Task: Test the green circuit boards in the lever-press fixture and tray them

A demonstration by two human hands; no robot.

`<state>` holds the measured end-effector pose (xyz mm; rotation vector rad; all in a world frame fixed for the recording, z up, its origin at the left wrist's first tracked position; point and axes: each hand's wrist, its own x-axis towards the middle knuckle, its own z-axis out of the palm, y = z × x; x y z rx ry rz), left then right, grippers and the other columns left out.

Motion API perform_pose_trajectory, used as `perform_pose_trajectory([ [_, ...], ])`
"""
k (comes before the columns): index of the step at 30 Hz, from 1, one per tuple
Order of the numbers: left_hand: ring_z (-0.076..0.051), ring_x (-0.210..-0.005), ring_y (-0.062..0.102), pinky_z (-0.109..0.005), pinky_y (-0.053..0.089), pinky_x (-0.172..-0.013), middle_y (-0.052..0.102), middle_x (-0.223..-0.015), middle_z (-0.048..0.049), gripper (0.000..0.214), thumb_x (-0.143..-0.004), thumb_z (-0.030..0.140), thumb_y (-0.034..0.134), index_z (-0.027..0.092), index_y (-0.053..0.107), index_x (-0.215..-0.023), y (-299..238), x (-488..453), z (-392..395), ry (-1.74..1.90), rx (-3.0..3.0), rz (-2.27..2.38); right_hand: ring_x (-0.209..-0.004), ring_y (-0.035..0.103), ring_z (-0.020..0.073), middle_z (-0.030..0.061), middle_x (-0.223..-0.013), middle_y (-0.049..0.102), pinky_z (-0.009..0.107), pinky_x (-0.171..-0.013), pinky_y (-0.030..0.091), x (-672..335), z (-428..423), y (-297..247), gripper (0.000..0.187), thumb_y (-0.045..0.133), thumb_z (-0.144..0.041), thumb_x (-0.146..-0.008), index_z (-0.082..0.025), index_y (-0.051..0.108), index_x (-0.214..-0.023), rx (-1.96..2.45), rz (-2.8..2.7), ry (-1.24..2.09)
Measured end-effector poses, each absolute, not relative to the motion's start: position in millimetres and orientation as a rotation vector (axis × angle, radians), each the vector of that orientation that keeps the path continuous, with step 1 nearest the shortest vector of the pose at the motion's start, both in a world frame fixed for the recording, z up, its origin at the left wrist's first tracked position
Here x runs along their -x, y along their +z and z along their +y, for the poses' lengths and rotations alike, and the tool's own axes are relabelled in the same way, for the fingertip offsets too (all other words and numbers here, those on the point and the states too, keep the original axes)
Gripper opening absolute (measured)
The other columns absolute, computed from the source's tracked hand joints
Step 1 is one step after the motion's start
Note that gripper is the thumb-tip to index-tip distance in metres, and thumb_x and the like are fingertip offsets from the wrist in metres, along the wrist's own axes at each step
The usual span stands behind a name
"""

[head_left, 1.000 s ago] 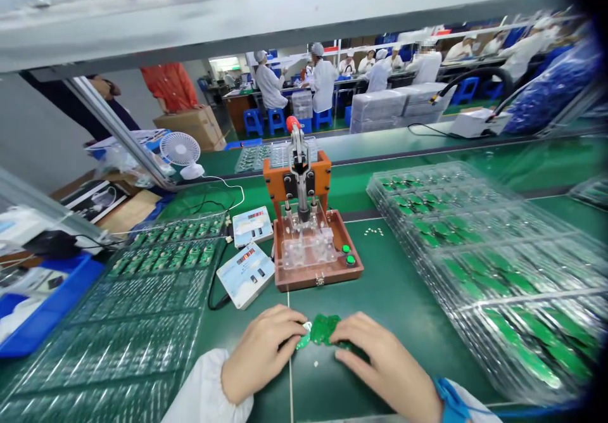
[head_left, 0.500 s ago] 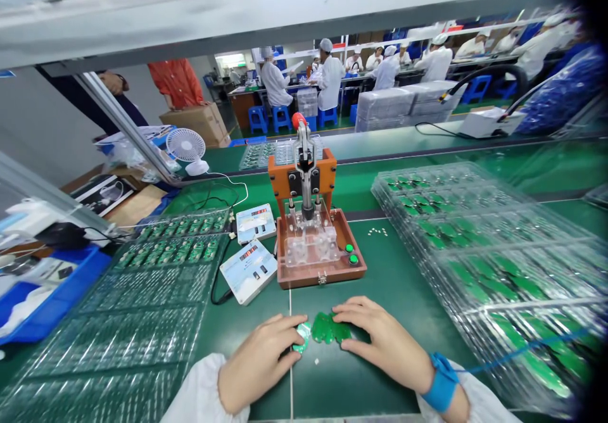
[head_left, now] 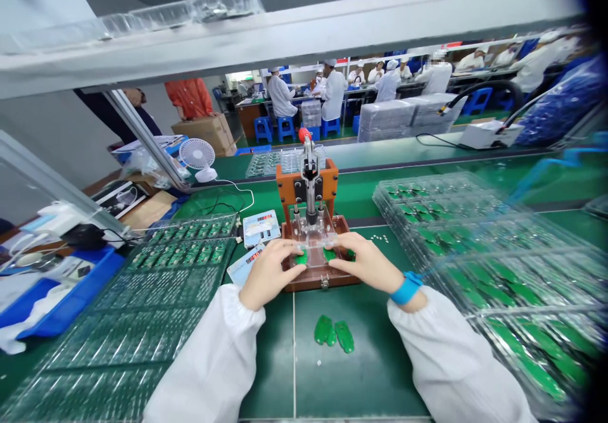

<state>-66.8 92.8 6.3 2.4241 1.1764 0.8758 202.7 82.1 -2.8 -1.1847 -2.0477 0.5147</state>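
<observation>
My left hand (head_left: 273, 270) pinches a small green circuit board (head_left: 301, 258) between thumb and fingers, over the left side of the clear plastic nest on the test fixture. On the right side of that nest, my right hand (head_left: 365, 262) has its thumb and fingers closed on a second green circuit board (head_left: 329, 254). The fixture has a brown box base (head_left: 313, 280), an orange frame (head_left: 286, 185) and a toggle clamp with a red knob (head_left: 304, 135). Whether either board sits fully down is hidden by my fingers. Several loose green boards (head_left: 324, 330) lie on the mat nearer me.
Clear trays (head_left: 484, 261) of green boards stand at the right, and more trays (head_left: 137, 312) at the left. Two meter boxes (head_left: 261, 227) adjoin the fixture's left side. A white fan (head_left: 197, 156) stands behind. A blue cord runs from my right wristband (head_left: 406, 288).
Both hands have moved forward from the boards on the mat to the fixture, each now with a circuit board. The other boards stay on the mat. The view has tilted upward slightly.
</observation>
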Motion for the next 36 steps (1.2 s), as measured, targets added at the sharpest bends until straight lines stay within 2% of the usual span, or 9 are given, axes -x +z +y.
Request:
perform_pose_trajectory([
  [4,-0.028,-0.116,0.062,-0.044,0.053,-0.1,0.071,-0.119,-0.0068,0.014,-0.087,0.021,0.076,0.02,0.073,-0.1,-1.4,59.4,103.0,0.871,-2.433,1.156,-0.116,0.069,0.0276,0.0076,-0.118,0.078,0.049,-0.104,0.056,-198.1,103.7,-15.6,0.029,0.081,-0.029,-0.083,-0.025,0.075,-0.111,1.151,-2.077,0.477],
  [13,-0.028,-0.12,0.061,-0.047,0.05,-0.104,0.069,-0.122,-0.0079,0.015,-0.089,0.024,0.075,0.02,0.073,-0.103,-5.0,59.0,102.4,0.867,-2.422,1.157,-0.119,0.067,0.0283,0.0084,-0.12,0.077,0.05,-0.105,0.054,-197.7,103.4,-16.7,0.028,0.078,-0.027,-0.084,-0.024,0.074,-0.112,1.12,-2.137,0.454],
  [20,-0.027,-0.122,0.06,-0.048,0.05,-0.106,0.069,-0.123,-0.009,0.012,-0.096,0.025,0.065,0.018,0.072,-0.104,-14.6,55.6,95.8,1.022,-2.44,1.122,-0.12,0.067,0.0283,0.0071,-0.116,0.078,0.051,-0.106,0.054,-196.1,96.0,-13.0,0.014,0.073,-0.028,-0.09,-0.025,0.075,-0.103,1.102,-2.15,0.423],
  [26,-0.029,-0.127,0.056,-0.052,0.047,-0.11,0.069,-0.124,-0.0104,0.014,-0.099,0.025,0.061,0.018,0.071,-0.105,-27.9,51.6,92.8,1.139,-2.427,1.149,-0.126,0.063,0.031,0.0079,-0.115,0.079,0.054,-0.108,0.052,-195.8,89.6,-20.3,0.019,0.071,-0.034,-0.091,-0.025,0.075,-0.107,1.104,-2.108,0.432],
  [29,-0.029,-0.129,0.055,-0.053,0.046,-0.111,0.066,-0.131,-0.0112,0.015,-0.099,0.026,0.06,0.019,0.071,-0.108,-29.1,51.6,88.6,1.201,-2.414,1.194,-0.13,0.061,0.0309,0.0067,-0.122,0.077,0.053,-0.11,0.052,-198.9,85.2,-22.2,0.022,0.071,-0.037,-0.091,-0.027,0.076,-0.11,1.091,-2.056,0.437],
  [31,-0.028,-0.121,0.06,-0.048,0.05,-0.103,0.067,-0.125,-0.0113,0.015,-0.099,0.027,0.06,0.019,0.07,-0.107,-27.0,49.9,81.8,1.323,-2.379,1.233,-0.127,0.064,0.0287,0.0056,-0.125,0.076,0.051,-0.11,0.052,-203.9,84.1,-18.7,0.02,0.069,-0.038,-0.092,-0.029,0.076,-0.109,1.096,-1.977,0.417],
  [33,-0.024,-0.103,0.064,-0.041,0.054,-0.09,0.07,-0.106,-0.0091,0.01,-0.099,0.023,0.059,0.019,0.068,-0.101,-24.3,44.3,71.9,1.454,-2.353,1.185,-0.118,0.068,0.0269,0.0071,-0.12,0.077,0.05,-0.107,0.053,-209.8,87.2,-8.7,0.02,0.062,-0.037,-0.096,-0.027,0.075,-0.107,1.133,-1.835,0.371],
  [35,-0.02,-0.088,0.064,-0.036,0.053,-0.079,0.07,-0.091,-0.0059,0.009,-0.098,0.017,0.057,0.018,0.066,-0.095,-23.6,34.3,61.2,1.484,-2.43,0.99,-0.11,0.071,0.0256,0.0088,-0.115,0.077,0.048,-0.102,0.056,-213.6,96.2,9.3,0.023,0.054,-0.036,-0.1,-0.025,0.072,-0.109,1.163,-1.669,0.32],
  [36,-0.019,-0.086,0.064,-0.035,0.053,-0.078,0.071,-0.089,-0.0055,0.009,-0.097,0.015,0.057,0.018,0.065,-0.095,-24.7,28.3,56.4,1.445,-2.508,0.859,-0.109,0.071,0.025,0.009,-0.115,0.076,0.047,-0.1,0.057,-214.0,103.2,21.4,0.023,0.052,-0.035,-0.101,-0.024,0.07,-0.111,1.16,-1.602,0.301],
])
